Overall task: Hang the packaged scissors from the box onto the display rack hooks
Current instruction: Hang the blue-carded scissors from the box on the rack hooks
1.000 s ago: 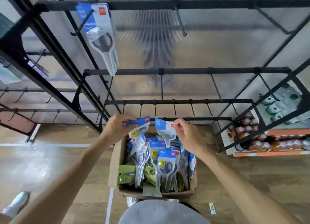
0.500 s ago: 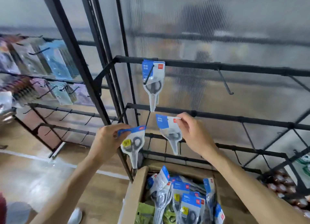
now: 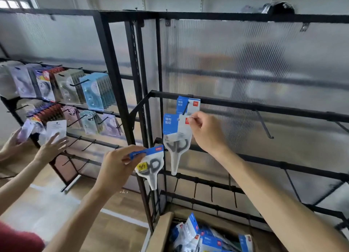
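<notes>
Right hand (image 3: 205,133) pinches top corner of scissors pack (image 3: 176,136), hang-hole at tip of hook (image 3: 184,108) (1 pack already on it). Left hand (image 3: 117,168) grasps 2nd pack (image 3: 150,166), waiting. Advice: square hole to hook tip, slide back, then release. Box (image 3: 160,233) below.
</notes>
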